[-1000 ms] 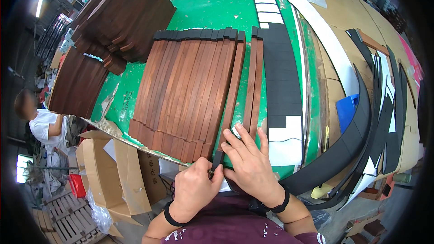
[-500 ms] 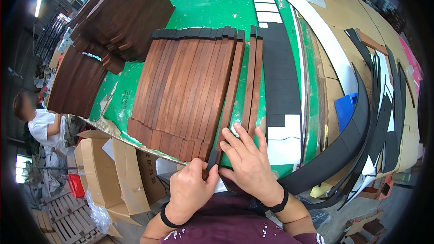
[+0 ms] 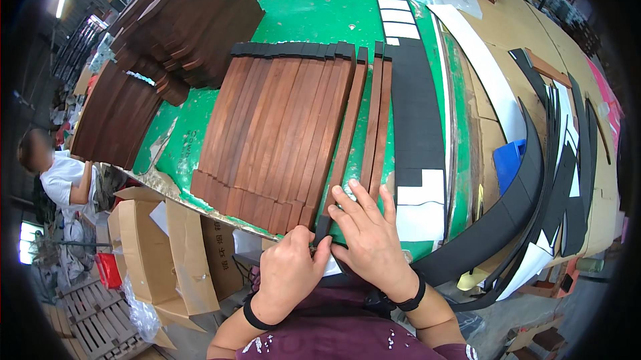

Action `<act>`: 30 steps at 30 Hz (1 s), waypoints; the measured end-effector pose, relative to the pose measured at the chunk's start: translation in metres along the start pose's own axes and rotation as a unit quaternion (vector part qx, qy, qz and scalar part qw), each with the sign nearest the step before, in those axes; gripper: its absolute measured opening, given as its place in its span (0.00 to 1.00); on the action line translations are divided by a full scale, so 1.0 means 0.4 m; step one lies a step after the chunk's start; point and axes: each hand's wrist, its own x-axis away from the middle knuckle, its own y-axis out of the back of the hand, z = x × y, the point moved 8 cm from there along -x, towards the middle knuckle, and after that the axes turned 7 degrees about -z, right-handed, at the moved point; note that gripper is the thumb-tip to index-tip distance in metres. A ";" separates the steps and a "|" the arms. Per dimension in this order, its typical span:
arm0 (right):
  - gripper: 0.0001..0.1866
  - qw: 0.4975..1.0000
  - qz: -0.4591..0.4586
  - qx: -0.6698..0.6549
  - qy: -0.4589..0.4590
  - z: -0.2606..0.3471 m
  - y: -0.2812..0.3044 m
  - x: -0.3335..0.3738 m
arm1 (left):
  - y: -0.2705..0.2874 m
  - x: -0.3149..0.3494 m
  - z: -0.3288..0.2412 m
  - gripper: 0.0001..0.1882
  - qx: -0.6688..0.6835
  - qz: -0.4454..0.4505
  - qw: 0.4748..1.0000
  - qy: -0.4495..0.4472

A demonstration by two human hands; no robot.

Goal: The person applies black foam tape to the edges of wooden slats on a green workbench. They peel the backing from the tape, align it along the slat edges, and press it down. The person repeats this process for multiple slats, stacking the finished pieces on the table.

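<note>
My left hand [image 3: 292, 273] is closed at the near end of a narrow brown wooden strip [image 3: 346, 140], thumb and fingers pinching a small black pad [image 3: 322, 225] there. Stretched out with its fingers apart, my right hand [image 3: 375, 245] rests beside that strip's near end. Left of it lies a row of brown wooden strips [image 3: 274, 133] side by side, with black pads [image 3: 294, 50] on their far ends. Two more strips [image 3: 378, 120] lie just right of the single one. Farther right is a black sheet of pads [image 3: 419, 106] on white backing, some pads peeled away.
Dark wooden pieces [image 3: 193, 26] are stacked at the far left of the green tabletop [image 3: 307, 13]. Curved black strips [image 3: 494, 233] and a blue object [image 3: 509, 165] lie at right. An open cardboard box [image 3: 150, 253] stands below left; a person [image 3: 63, 176] is beyond.
My left hand has shifted slightly right and up along the strip's near end; the black pad now lies more in line with the strip. The whole view has moved a little.
</note>
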 end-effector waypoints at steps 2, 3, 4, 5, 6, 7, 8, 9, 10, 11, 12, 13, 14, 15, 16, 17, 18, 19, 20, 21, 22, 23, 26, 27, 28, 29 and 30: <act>0.34 1.000 -0.002 0.000 0.000 -0.001 -0.001 0.001 | -0.003 -0.001 0.000 0.16 0.000 0.000 1.000 -0.002; 0.34 1.000 -0.005 -0.001 0.000 -0.002 -0.001 0.000 | -0.004 -0.001 0.000 0.16 -0.001 0.001 1.000 -0.002; 0.33 1.000 -0.007 -0.001 0.002 0.000 -0.001 0.000 | -0.004 0.001 0.001 0.16 -0.002 0.000 1.000 -0.002; 0.33 1.000 -0.007 0.000 0.003 0.001 -0.002 0.001 | -0.005 0.003 0.002 0.16 -0.002 -0.001 1.000 -0.002; 0.33 1.000 -0.006 0.000 0.004 0.002 -0.003 0.002 | -0.005 0.005 0.004 0.16 -0.001 -0.002 1.000 -0.002; 0.33 1.000 -0.006 0.000 0.004 0.002 -0.002 0.002 | -0.005 0.006 0.005 0.16 0.000 -0.002 1.000 -0.003; 0.33 1.000 -0.006 -0.001 0.003 0.002 -0.002 0.002 | -0.005 0.005 0.005 0.16 0.001 -0.002 1.000 -0.004; 0.33 1.000 -0.006 -0.001 0.003 0.002 -0.001 0.001 | -0.005 0.005 0.006 0.16 0.002 -0.002 1.000 -0.003; 0.33 1.000 -0.005 -0.002 0.002 0.001 -0.001 0.001 | -0.005 0.005 0.007 0.16 0.003 -0.001 1.000 -0.001; 0.33 1.000 -0.005 -0.002 0.002 0.001 -0.002 0.001 | -0.005 0.005 0.007 0.16 0.003 -0.001 1.000 0.001; 0.33 1.000 -0.006 -0.001 0.002 0.001 -0.002 0.000 | -0.005 0.005 0.007 0.16 0.003 -0.001 1.000 0.001; 0.33 1.000 -0.006 -0.001 0.002 0.001 -0.002 -0.001 | -0.004 0.003 0.005 0.16 0.003 -0.002 1.000 0.001; 0.33 1.000 -0.007 -0.001 0.002 0.001 -0.001 -0.001 | -0.004 0.003 0.005 0.16 0.003 -0.002 1.000 0.001; 0.33 1.000 -0.007 -0.001 0.003 0.001 -0.001 -0.001 | -0.005 0.003 0.006 0.16 0.002 -0.001 1.000 0.003; 0.33 1.000 -0.007 -0.001 0.003 0.001 -0.002 -0.001 | -0.007 0.004 0.008 0.16 0.001 0.000 1.000 0.003; 0.33 1.000 -0.007 0.000 0.003 0.000 -0.002 0.000 | -0.009 0.004 0.009 0.16 0.000 0.001 1.000 0.004; 0.33 1.000 -0.006 0.000 0.003 0.000 -0.003 0.000 | -0.010 0.004 0.008 0.16 -0.001 0.001 1.000 0.003; 0.33 1.000 -0.005 0.000 0.004 0.001 -0.003 0.000 | -0.009 0.004 0.007 0.16 -0.003 0.000 1.000 0.002; 0.34 1.000 -0.005 0.000 0.002 0.000 -0.004 0.001 | -0.008 0.005 0.006 0.16 -0.005 0.000 1.000 0.001; 0.34 1.000 -0.005 -0.001 -0.001 -0.001 -0.007 0.002 | -0.008 0.006 0.004 0.16 -0.007 0.000 1.000 0.002; 0.34 1.000 -0.006 -0.001 -0.004 -0.002 -0.009 0.004 | -0.009 0.006 0.003 0.15 -0.008 0.000 1.000 0.002; 0.34 1.000 -0.007 -0.002 -0.005 -0.003 -0.010 0.004 | -0.009 0.006 0.001 0.15 -0.010 0.000 1.000 0.002; 0.34 1.000 -0.010 -0.004 -0.004 -0.003 -0.010 0.005 | -0.009 0.006 -0.001 0.15 -0.014 0.001 1.000 0.008; 0.33 1.000 -0.010 -0.003 -0.001 -0.001 -0.007 0.003 | -0.010 0.007 0.000 0.15 -0.016 0.003 1.000 0.008; 0.33 1.000 -0.010 -0.002 0.001 0.000 -0.005 0.002 | -0.011 0.008 0.002 0.15 -0.019 0.004 1.000 0.008; 0.33 1.000 -0.010 0.000 0.003 0.001 -0.005 0.002 | -0.013 0.009 0.003 0.15 -0.021 0.005 1.000 0.008; 0.33 1.000 -0.009 0.002 0.004 0.001 -0.006 0.002 | -0.014 0.009 0.004 0.15 -0.021 0.005 1.000 0.006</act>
